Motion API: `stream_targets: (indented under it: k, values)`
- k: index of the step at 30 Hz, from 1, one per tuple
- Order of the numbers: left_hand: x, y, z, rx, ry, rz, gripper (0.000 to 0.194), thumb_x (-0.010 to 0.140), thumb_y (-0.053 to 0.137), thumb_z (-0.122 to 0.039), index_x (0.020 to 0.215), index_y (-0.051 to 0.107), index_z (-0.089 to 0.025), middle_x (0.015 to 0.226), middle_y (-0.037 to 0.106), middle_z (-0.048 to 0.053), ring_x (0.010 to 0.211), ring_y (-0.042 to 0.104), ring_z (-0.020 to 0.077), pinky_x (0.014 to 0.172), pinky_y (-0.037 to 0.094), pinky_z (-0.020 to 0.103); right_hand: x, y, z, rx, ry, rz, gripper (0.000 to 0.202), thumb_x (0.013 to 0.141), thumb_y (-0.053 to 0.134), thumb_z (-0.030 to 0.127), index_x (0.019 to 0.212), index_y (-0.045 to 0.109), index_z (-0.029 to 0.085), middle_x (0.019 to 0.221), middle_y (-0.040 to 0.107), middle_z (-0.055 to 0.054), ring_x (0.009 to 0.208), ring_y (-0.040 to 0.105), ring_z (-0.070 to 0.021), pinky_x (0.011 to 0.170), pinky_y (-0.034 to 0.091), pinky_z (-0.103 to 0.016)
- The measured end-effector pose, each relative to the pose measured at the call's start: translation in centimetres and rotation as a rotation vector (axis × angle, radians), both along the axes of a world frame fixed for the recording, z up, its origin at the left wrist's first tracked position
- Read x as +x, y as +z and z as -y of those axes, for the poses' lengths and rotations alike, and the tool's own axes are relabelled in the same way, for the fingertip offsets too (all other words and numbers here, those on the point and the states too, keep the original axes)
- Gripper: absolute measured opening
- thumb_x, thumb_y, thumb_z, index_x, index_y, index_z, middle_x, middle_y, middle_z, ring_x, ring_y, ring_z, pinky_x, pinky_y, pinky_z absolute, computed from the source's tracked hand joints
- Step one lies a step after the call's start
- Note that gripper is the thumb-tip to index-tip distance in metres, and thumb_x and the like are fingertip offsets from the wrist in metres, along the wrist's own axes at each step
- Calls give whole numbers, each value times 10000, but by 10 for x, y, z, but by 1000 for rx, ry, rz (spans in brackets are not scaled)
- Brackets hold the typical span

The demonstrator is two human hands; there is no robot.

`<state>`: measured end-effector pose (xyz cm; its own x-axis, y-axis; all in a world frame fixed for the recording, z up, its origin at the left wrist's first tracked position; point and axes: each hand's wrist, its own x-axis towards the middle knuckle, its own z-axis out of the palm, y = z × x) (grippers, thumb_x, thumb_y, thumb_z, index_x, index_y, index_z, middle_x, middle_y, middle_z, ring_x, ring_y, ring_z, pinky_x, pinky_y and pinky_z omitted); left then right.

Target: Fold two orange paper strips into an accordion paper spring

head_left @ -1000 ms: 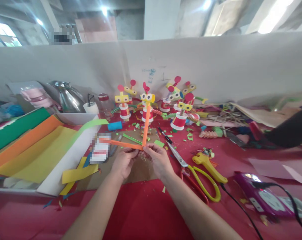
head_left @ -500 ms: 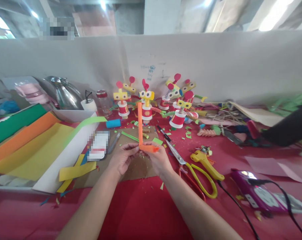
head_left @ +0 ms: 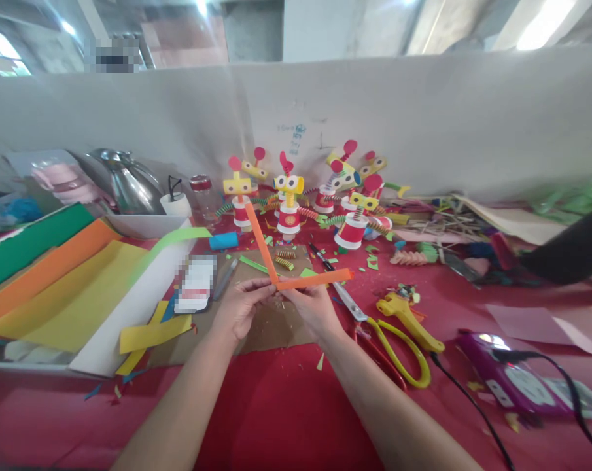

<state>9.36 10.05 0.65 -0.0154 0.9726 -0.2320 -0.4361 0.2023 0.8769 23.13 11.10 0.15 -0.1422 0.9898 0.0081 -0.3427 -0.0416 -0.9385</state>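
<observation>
Two orange paper strips (head_left: 262,241) meet at a corner between my hands, one arm of the corner slanting up and left, the other reaching out to the right. My left hand (head_left: 243,305) pinches the corner from the left. On its other side my right hand (head_left: 311,306) grips the strips with thumb and fingers. Beneath both hands lies a brown cardboard sheet (head_left: 266,333). Small folded paper springs (head_left: 284,261) rest just beyond, beside a green strip (head_left: 253,264). Whether the orange strips are joined at the corner, I cannot tell.
Several paper-cup figures (head_left: 289,216) stand at the back. Scissors (head_left: 354,307), a yellow glue gun (head_left: 408,320) and a purple device (head_left: 514,379) with a cord lie right. Left are a phone (head_left: 196,284), yellow strips (head_left: 153,335) and a box of coloured paper (head_left: 99,347).
The upright orange strip has tipped over to the left. The other strip, blurred and short before, now stretches out to the right. Both hands stay at the corner.
</observation>
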Motion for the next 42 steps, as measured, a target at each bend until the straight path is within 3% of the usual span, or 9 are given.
stream_targets:
  k: [6,13,19,24,32,37,42]
  values:
    - [3,-2,0,7,102,-6,263,509,831,-167,741,716,-118,721,714,42,660,630,104,693,480,217,0,-1,1,6,57,26,136,632,725,259,739,751,178,695,715,-22,657,617,-149,687,472,-288]
    - [3,2,1,15,36,49,226,585,782,-186,785,724,-98,786,725,89,734,661,170,761,501,285,-2,-3,-1,-44,-37,-15,167,635,734,267,753,748,150,630,689,-21,588,585,-118,645,473,-270]
    - [3,-1,1,47,39,-60,213,560,814,-227,710,712,-115,677,680,36,630,590,100,645,449,210,-5,-3,1,-8,-34,14,141,626,733,258,724,741,156,629,690,-14,592,594,-128,625,477,-273]
    - [5,-2,1,60,96,-80,259,494,843,-260,662,700,-124,620,644,16,590,550,98,620,427,224,-7,-4,3,-39,-51,38,149,617,733,259,710,725,142,606,675,-10,549,571,-117,588,466,-263]
    - [10,-1,4,59,-36,15,227,574,816,-256,743,723,-138,709,675,35,690,595,111,707,442,224,-9,0,6,13,-174,-29,143,612,742,237,725,705,159,656,691,-13,609,614,-144,633,500,-281]
    - [2,-4,1,27,-15,54,216,557,825,-245,699,712,-129,658,656,26,628,575,104,650,445,225,-9,1,9,55,-89,0,162,659,719,274,769,691,158,685,688,-25,634,628,-156,653,517,-296]
    - [-3,-2,1,-55,-9,219,126,600,791,-140,665,683,-137,669,651,8,631,581,93,664,473,222,-7,-5,7,241,-20,128,271,681,709,251,945,669,208,870,643,-23,676,612,-131,654,517,-275]
